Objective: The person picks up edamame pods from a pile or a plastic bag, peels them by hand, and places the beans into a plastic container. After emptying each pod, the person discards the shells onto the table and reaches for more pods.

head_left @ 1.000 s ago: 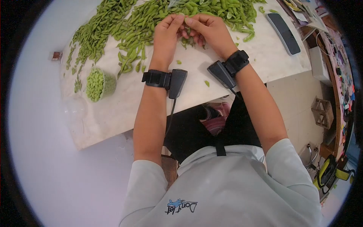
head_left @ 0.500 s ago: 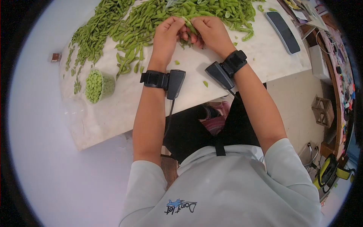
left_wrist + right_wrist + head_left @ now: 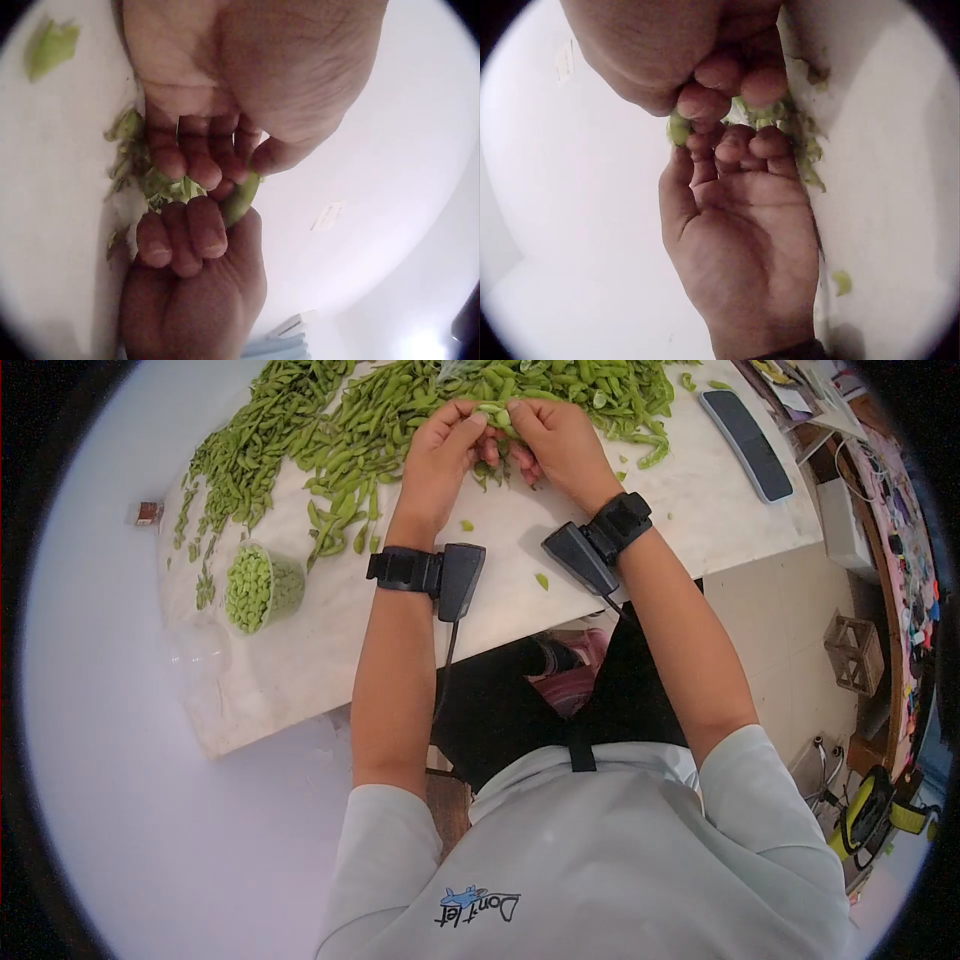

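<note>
Both hands meet at the far side of the table, over the near edge of a heap of green edamame pods (image 3: 390, 435). Between them is one green pod (image 3: 492, 415), pinched at one end by the left hand (image 3: 437, 460) and at the other by the right hand (image 3: 570, 455). In the left wrist view the pod (image 3: 241, 201) looks plump and curved, spanning thumb and fingertips of both hands. From the right wrist only a short piece of that pod (image 3: 679, 129) shows; fingers hide the rest. The other fingers of each hand curl loosely below it.
A clear tub (image 3: 288, 585) filled with shelled beans stands left of the left forearm. Smaller pods (image 3: 235, 475) spread along the table's left side. A phone (image 3: 748, 445) lies at the right. Small green scraps (image 3: 541, 581) dot the white tabletop (image 3: 330, 635) nearby.
The fingers have shifted slightly around the pod, which now lies more level and shows more plainly between the thumbs. The arms stay almost in place.
</note>
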The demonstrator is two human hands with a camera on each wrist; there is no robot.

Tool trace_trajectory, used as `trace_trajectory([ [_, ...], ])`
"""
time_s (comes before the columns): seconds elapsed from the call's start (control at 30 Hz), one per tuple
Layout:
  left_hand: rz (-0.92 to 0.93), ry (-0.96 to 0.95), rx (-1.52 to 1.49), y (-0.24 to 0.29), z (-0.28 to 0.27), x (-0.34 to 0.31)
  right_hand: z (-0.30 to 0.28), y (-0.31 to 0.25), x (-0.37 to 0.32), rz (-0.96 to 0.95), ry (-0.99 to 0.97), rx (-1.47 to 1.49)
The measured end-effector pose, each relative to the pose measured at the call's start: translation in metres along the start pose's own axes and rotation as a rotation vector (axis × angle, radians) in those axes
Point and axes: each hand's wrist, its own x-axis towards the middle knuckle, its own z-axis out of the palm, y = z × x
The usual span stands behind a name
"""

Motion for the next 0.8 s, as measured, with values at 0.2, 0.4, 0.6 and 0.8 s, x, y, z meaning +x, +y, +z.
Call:
trace_trajectory([
  [0.2, 0.047, 0.061, 0.094, 0.006, 0.009, -0.003, 0.001, 0.001, 0.002, -0.014, 0.003, -0.024],
  [0.4, 0.073, 0.043, 0.361, 0.013, 0.005, -0.005, 0.002, 0.002, 0.001, -0.026, 0.026, -0.052],
  [0.6, 0.053, 0.035, 0.561, 0.019, -0.002, -0.009, 0.003, -0.001, 0.0, -0.021, 0.066, -0.097],
  [0.8, 0.081, 0.116, 0.521, 0.017, 0.002, -0.009, 0.003, 0.001, 0.001, -0.01, 0.061, -0.083],
])
